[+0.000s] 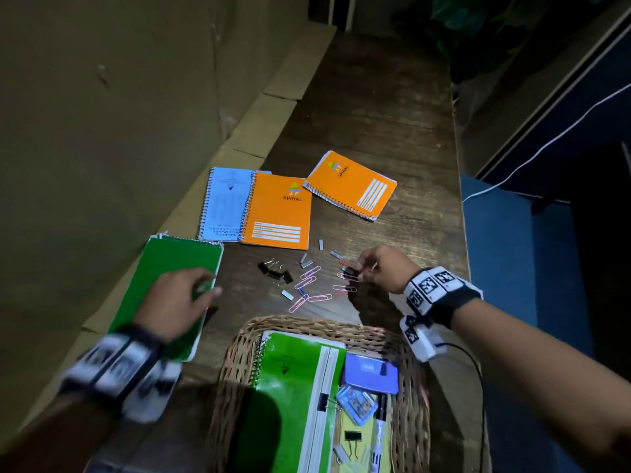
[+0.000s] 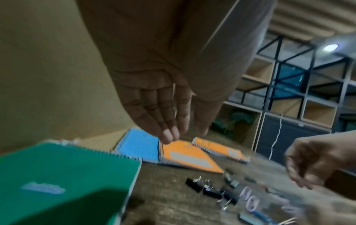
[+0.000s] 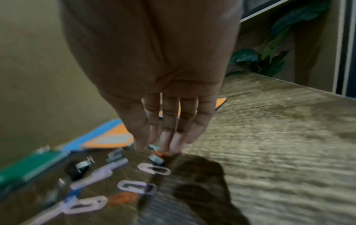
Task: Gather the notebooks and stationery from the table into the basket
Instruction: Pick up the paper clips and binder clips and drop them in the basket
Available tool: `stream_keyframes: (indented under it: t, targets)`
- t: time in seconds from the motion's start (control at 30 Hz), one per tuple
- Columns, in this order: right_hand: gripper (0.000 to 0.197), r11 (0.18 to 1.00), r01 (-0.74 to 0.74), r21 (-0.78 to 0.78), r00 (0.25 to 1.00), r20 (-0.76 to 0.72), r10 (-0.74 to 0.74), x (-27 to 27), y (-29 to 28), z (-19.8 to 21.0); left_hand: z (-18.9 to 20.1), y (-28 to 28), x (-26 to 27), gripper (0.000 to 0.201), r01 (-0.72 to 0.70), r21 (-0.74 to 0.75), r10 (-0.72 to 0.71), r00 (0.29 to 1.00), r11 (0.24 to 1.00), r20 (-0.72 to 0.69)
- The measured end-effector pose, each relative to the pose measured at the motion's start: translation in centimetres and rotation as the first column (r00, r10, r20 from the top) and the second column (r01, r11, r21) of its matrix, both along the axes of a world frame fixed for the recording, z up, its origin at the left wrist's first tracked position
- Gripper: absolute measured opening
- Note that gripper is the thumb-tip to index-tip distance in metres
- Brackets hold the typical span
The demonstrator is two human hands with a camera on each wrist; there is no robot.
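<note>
My left hand (image 1: 184,295) (image 2: 169,134) hovers with straight fingers over a green spiral notebook (image 1: 170,268) (image 2: 67,175) at the table's left edge, holding nothing. A blue notebook (image 1: 225,203) and two orange notebooks (image 1: 280,213) (image 1: 351,184) lie further back. Black binder clips (image 1: 275,273), pink paper clips (image 1: 307,285) and staple strips (image 1: 321,244) are scattered mid-table. My right hand (image 1: 358,271) (image 3: 158,149) reaches down, its thumb and fingertips pinching an orange paper clip (image 3: 161,153) that lies on the wood. The wicker basket (image 1: 307,324) stands near me.
Inside the basket lie a green notebook (image 1: 290,387), a purple box (image 1: 370,372) and small clips. A cardboard-lined wall (image 1: 102,131) runs along the table's left. The table's right edge (image 1: 461,199) borders a blue seat (image 1: 495,250) with a white cable.
</note>
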State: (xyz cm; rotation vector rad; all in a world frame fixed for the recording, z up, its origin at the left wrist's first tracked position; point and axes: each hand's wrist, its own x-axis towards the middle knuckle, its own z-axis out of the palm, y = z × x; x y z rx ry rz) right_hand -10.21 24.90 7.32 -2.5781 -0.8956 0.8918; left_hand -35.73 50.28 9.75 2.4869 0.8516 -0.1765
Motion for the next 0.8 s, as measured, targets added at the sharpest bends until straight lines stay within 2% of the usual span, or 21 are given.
stream_keyframes:
  t: [0.07,0.13,0.2,0.3,0.43,0.53,0.67,0.73,0.8]
  targets:
    - [0.012,0.99,-0.048,-0.13,0.998,0.037,0.053,0.9,0.7,-1.7,-1.7,1.1,5.2,0.026,0.064,-0.063,-0.064,0.998,0.996,0.003]
    - [0.011,0.97,-0.088,-0.225,0.992,0.066,0.106,1.4,1.2,-3.1,-4.7,1.8,8.5,0.022,0.075,-0.111,-0.082,0.995,0.991,-0.062]
    - [0.011,0.962,-0.095,-0.258,0.988,0.09,0.121,1.7,1.6,-3.7,-7.2,2.0,9.9,0.027,0.091,-0.099,-0.102,0.988,0.991,-0.116]
    - [0.02,0.965,-0.107,-0.24,0.983,0.118,0.139,1.9,2.0,-4.1,-8.8,1.7,11.2,0.038,0.046,-0.102,-0.055,0.994,0.994,-0.091]
    - [0.022,0.957,-0.132,-0.259,0.979,0.118,0.167,2.2,2.5,-4.0,-9.3,0.5,12.5,0.025,0.035,-0.095,-0.045,0.994,0.995,-0.098]
    - [0.02,0.938,-0.18,-0.295,0.971,0.102,0.218,2.2,3.2,-4.1,-9.0,-0.2,13.5,0.01,0.068,-0.087,-0.082,0.982,0.994,-0.171]
    - [0.019,0.934,-0.182,-0.308,0.975,0.067,0.212,2.3,3.6,-4.4,-8.5,-0.6,13.9,0.011,0.089,-0.105,-0.112,0.965,0.99,-0.236]
    - [0.02,0.936,-0.184,-0.3,0.977,0.048,0.208,2.4,3.7,-4.5,-8.2,-0.5,13.5,0.004,0.102,-0.105,-0.123,0.966,0.989,-0.227]
    - [0.024,0.934,-0.208,-0.291,0.972,0.044,0.23,2.2,3.7,-4.3,-7.9,-0.1,12.8,0.015,0.072,-0.108,-0.09,0.981,0.991,-0.171]
